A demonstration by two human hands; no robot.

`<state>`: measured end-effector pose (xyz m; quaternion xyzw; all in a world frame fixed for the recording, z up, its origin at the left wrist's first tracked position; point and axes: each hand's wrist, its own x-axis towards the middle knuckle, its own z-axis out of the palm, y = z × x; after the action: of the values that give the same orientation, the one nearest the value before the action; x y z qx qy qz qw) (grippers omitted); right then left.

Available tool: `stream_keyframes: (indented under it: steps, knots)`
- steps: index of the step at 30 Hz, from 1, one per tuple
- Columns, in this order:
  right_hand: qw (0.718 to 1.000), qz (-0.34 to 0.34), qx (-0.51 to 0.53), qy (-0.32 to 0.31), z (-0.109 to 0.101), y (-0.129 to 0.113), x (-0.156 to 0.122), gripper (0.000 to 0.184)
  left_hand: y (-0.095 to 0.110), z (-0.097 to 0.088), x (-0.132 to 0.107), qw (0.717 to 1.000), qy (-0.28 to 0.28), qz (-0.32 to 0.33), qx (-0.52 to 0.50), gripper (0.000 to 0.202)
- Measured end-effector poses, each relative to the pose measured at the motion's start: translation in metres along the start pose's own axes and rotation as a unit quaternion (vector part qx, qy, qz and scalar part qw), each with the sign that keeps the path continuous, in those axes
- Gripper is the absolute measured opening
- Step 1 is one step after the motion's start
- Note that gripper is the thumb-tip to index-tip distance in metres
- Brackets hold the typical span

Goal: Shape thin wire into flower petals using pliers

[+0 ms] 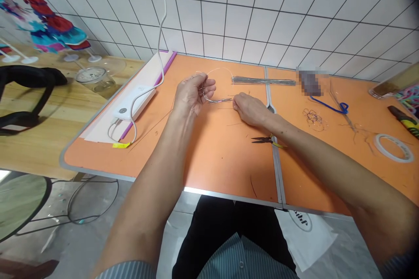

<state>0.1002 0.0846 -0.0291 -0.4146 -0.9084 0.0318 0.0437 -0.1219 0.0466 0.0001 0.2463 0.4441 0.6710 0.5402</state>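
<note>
My left hand (191, 93) is raised a little above the orange table (216, 157), its fingers curled and pinched on a thin silver wire (218, 71) that loops up and over to the right. My right hand (250, 109) rests on the table just to the right, fingers closed on the wire's other end, where a short pinkish twisted section (221, 100) runs between the two hands. A bundle of straight silver wires (263, 80) lies just behind my right hand. Small black pliers (263, 140) lie beside my right forearm.
A white power bank (134, 102) with a white cable sits on the left of the table. To the right lie blue-handled scissors (340, 107), a wire coil (314, 118), a tape roll (393, 147) and a yellow-black tool (406, 121). A glass jar (94, 78) stands on the wooden surface at left.
</note>
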Motion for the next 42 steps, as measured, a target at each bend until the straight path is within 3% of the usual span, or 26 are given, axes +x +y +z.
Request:
stream_keyframes:
  steps: [7,13,19,26,33,39,42]
  knots:
    - [0.999,-0.039,0.016,-0.016,-0.002,0.005,0.013,0.020,0.001,0.006,-0.006,1.000,0.002,-0.010,0.003,0.015]
    - [0.998,-0.045,-0.002,-0.040,0.003,-0.004,0.010,0.024,-0.003,0.006,-0.005,1.000,-0.029,-0.013,0.004,0.020]
    - [0.999,-0.018,0.037,-0.017,0.005,-0.003,0.000,0.035,-0.004,0.005,-0.004,0.999,-0.033,-0.012,0.008,0.019]
    - [0.991,0.049,0.115,0.036,-0.012,0.009,-0.024,0.039,-0.008,0.011,-0.010,0.998,-0.050,-0.023,0.032,0.018]
    - [0.941,0.129,0.298,0.091,-0.038,0.014,-0.065,0.028,-0.023,0.020,-0.020,0.990,-0.116,-0.074,0.033,0.014]
    - [0.882,0.170,0.428,0.101,-0.054,0.015,-0.107,0.025,-0.037,0.029,-0.035,0.980,-0.164,-0.087,0.071,0.018]
    - [0.878,0.164,0.435,0.115,-0.055,0.009,-0.119,0.023,-0.041,0.033,-0.042,0.976,-0.176,-0.094,0.087,0.018]
